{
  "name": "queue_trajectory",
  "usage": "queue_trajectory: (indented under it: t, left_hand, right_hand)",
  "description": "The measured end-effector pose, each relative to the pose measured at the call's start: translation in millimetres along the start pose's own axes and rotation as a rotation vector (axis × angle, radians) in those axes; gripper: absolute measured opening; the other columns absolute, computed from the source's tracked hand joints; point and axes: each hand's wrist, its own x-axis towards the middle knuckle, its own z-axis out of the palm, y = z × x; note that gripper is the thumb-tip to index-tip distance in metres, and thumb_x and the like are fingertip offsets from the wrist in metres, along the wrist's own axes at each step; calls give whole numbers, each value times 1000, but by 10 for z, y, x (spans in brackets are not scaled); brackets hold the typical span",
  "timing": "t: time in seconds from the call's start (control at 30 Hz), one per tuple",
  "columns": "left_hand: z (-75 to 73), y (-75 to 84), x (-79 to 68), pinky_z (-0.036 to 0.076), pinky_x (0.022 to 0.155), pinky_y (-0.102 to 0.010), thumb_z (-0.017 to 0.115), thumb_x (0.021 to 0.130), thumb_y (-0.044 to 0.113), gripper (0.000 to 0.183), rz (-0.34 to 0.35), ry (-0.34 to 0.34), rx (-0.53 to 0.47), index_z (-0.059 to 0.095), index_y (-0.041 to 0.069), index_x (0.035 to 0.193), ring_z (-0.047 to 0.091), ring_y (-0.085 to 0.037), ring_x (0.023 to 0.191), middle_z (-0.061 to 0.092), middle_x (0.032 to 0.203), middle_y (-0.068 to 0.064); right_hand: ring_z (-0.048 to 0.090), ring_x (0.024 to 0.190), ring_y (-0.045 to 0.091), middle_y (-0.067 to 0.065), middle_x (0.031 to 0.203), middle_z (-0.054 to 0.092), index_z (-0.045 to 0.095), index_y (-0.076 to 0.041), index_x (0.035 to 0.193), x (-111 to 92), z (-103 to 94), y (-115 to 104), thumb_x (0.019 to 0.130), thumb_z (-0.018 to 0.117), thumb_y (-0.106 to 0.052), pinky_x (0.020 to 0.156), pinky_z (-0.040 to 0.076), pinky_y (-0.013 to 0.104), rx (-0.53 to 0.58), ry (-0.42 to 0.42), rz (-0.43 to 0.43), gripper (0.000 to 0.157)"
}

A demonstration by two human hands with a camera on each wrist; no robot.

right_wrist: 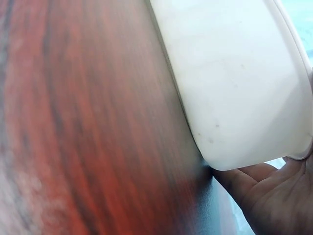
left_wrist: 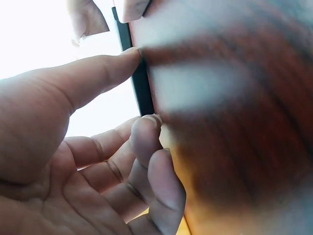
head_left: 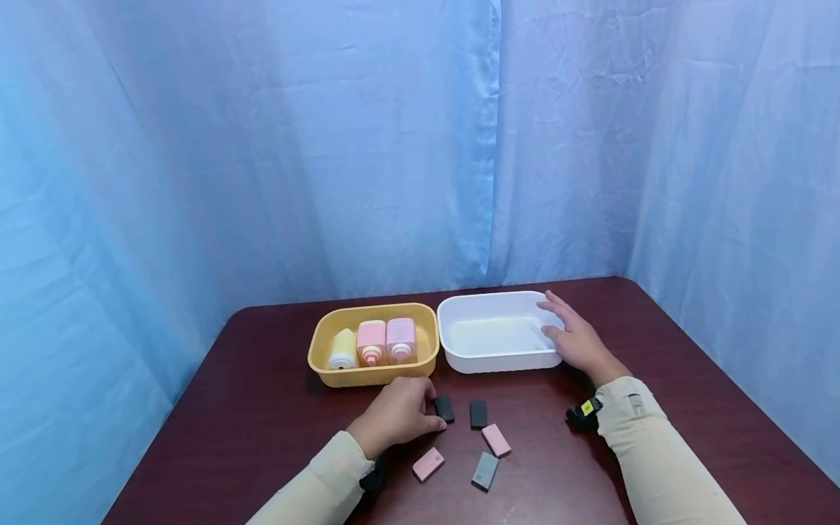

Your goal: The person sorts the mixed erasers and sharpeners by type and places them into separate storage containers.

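My left hand point(head_left: 399, 412) is low over the table in front of the yellow bin, its thumb and fingertips pinching a small black rectangular block point(head_left: 445, 410). In the left wrist view the thumb tip presses on the long edge of that black block point(left_wrist: 142, 88), and a fingertip meets its end. At the right end of the white bin point(head_left: 505, 362), my right hand point(head_left: 580, 344) rests on the rim with its fingers loosely spread. The right wrist view shows the bin's outer wall point(right_wrist: 234, 78) with part of the hand point(right_wrist: 276, 196) at its end.
Near the left hand lie a second black block point(head_left: 478, 414), two pink blocks point(head_left: 496, 440) and a grey block point(head_left: 485, 471). The yellow bin point(head_left: 377, 377), beside the white one, contains a yellow bottle point(head_left: 344, 344) and two pink bottles point(head_left: 372, 335). Blue curtains point(head_left: 394, 146) hang behind the table.
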Motion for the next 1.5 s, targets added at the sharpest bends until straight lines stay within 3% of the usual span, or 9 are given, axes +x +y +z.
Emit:
queue_trajectory:
  t: [0.43, 0.77, 1.13, 1.5]
  left_hand:
    - [-54, 35, 30, 49, 60, -25, 89, 81, 35, 29, 3, -13, -6, 73, 16, 95, 57, -10, 64, 61, 70, 7]
    - [-172, 175, 52, 51, 58, -25, 88, 82, 36, 32, 18, -12, -34, 74, 15, 102, 59, -10, 65, 63, 73, 9]
    - [-291, 262, 150, 48, 57, -26, 88, 81, 41, 30, 89, 78, -30, 74, 20, 97, 56, -9, 67, 62, 74, 10]
    - [-376, 327, 293, 49, 61, -26, 87, 82, 42, 33, 109, 168, -95, 75, 20, 105, 56, -11, 74, 64, 80, 8]
  right_hand:
    - [14, 159, 38, 7, 174, 17, 45, -6, 155, -3, -5, -5, 105, 52, -11, 122, 17, 67, 1, 5, 2, 50]
    - [12, 160, 38, 4, 175, 13, 43, -9, 156, -15, 22, 20, 106, 49, -13, 121, 15, 69, 5, -9, 28, 51]
    - [13, 159, 38, 4, 174, 15, 45, -9, 156, -27, 28, 2, 105, 51, -13, 121, 16, 69, 5, 4, 16, 51]
    - [14, 159, 38, 6, 174, 16, 47, -8, 154, -30, 14, -29, 105, 52, -12, 121, 17, 69, -3, 7, 14, 49]
